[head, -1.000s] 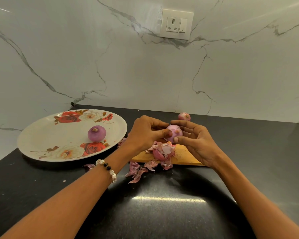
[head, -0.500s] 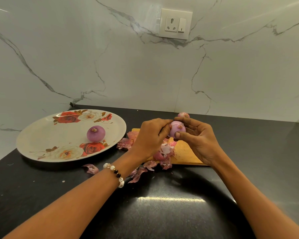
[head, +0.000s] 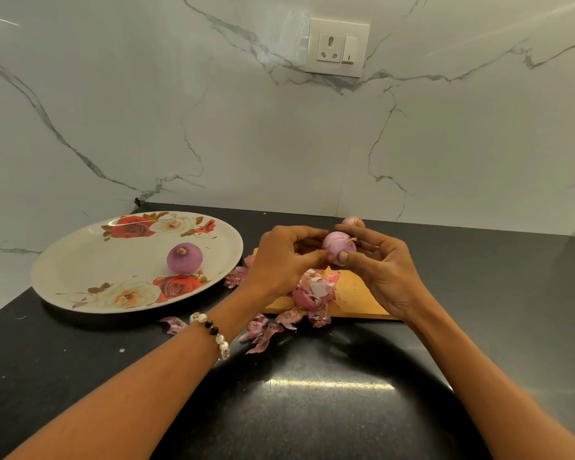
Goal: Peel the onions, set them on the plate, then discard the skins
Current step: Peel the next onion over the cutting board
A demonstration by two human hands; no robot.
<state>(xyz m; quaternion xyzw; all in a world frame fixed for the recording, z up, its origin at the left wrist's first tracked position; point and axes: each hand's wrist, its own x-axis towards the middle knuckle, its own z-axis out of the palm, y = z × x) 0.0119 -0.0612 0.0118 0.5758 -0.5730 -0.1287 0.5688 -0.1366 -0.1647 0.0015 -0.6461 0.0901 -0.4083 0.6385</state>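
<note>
Above the wooden board [head: 356,295] near the glossy black tabletop's [head: 312,410] back edge, both hands pinch a smooth round pink onion [head: 337,246]: left hand [head: 284,260] and right hand [head: 384,268] each have a grip curled on it. Papery skins [head: 312,293] lie below; another peeled onion [head: 184,258] sits on the floral oval plate [head: 80,270].

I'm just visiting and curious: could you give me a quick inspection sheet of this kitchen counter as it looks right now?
Surface: black counter, glossy, with a light glare near the front.
Job's things: one peeled onion on the floral plate; held onion above the wooden board; third onion behind the hands.
Clutter: onion skins heaped on the board and scattered on the counter.
Hands: left hand and right hand both grip the held onion.
Cables: nothing seen.
Surroundings: marble wall, wall socket.
</note>
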